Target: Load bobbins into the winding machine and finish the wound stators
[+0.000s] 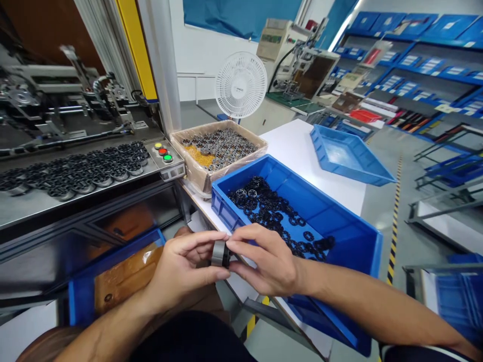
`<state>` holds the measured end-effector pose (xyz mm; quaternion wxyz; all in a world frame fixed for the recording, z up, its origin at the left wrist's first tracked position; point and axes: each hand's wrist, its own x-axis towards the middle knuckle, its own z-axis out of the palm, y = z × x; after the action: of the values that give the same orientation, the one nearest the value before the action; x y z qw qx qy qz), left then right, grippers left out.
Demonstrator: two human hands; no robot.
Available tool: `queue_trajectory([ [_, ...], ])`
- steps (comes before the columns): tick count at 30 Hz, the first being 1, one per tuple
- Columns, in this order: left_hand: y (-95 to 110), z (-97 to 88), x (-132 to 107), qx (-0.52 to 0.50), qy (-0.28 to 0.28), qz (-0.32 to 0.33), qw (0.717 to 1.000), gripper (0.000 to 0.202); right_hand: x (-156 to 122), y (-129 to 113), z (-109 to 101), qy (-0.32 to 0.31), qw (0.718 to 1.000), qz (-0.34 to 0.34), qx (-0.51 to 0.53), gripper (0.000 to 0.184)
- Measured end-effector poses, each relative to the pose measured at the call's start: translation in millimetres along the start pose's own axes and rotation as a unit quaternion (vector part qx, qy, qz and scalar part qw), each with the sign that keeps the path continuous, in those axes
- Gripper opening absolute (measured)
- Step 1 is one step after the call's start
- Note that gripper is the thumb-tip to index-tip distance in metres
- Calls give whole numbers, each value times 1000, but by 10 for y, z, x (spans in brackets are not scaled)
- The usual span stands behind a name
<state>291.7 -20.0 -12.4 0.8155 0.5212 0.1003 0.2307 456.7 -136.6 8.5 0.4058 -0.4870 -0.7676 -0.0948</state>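
Observation:
Between my two hands is a grey metal stator core with a black plastic end ring on its right face. My left hand grips the metal side, thumb below and fingers above. From the right, my right hand pinches the black ring with its fingertips. Both hands are in front of a deep blue bin that holds many loose black plastic rings. Behind the bin, a plastic-lined box carries rows of bare metal cores on a yellow layer.
At left, rows of black-ended cores stand on the machine's ledge beside a button box. A white fan stands behind the lined box. A shallow blue tray rests on the white table. Below left is another blue bin.

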Motion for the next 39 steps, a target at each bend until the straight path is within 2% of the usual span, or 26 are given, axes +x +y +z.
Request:
queue_trajectory([
  [6, -66, -55, -31, -4, -16, -39, 999, 53, -45, -11, 46, -17, 996, -69, -50, 39],
  [8, -88, -62, -63, 24, -16, -37, 999, 50, -36, -1, 56, -22, 995, -74, -61, 36],
  [10, -90, -75, -93, 86, -11, -19, 996, 47, -18, 132, 35, -19, 996, -61, -56, 38],
  [11, -84, -89, -102, 127, -9, -7, 992, 45, -15, 263, 8, -15, 998, -24, -59, 40],
  [13, -61, -141, -96, 214, -1, 19, 977, 43, -51, 640, -76, -21, 987, 131, -93, 42],
  [14, -50, -179, -80, 248, 5, 25, 968, 42, -99, 862, -123, -41, 959, 245, -134, 36],
  [15, -42, -223, -56, 269, 13, 23, 963, 41, -167, 1084, -165, -88, 918, 345, -174, 33],
  [18, -42, -360, 27, 239, 39, -19, 970, 35, -454, 1597, -192, -157, 877, 415, -186, 24],
  [20, -52, -423, 59, 182, 53, -45, 981, 36, -648, 1746, -106, -196, 870, 419, -171, 24],
  [22, -52, -443, 53, 178, 61, -36, 981, 37, -794, 1775, 22, -223, 863, 424, -161, 28],
  [24, -32, -421, 16, 261, 57, 14, 964, 34, -878, 1757, 131, -233, 856, 433, -161, 32],
  [27, 19, -357, -56, 418, 17, 126, 899, 34, -917, 1762, 201, -237, 840, 458, -171, 34],
  [29, 50, -330, -93, 457, 8, 169, 873, 51, -911, 1799, 205, -242, 826, 479, -175, 33],
  [31, 75, -329, -118, 435, 19, 171, 884, 60, -896, 1839, 203, -251, 812, 499, -171, 31],
  [34, 119, -361, -140, 377, 18, 163, 911, 47, -869, 1857, 209, -265, 800, 516, -154, 31],
  [36, 154, -384, -151, 355, 9, 163, 920, 41, -849, 1840, 211, -267, 798, 521, -146, 30],
  [39, 199, -394, -170, 296, 4, 134, 946, 43, -801, 1804, 191, -247, 805, 520, -147, 29],
])
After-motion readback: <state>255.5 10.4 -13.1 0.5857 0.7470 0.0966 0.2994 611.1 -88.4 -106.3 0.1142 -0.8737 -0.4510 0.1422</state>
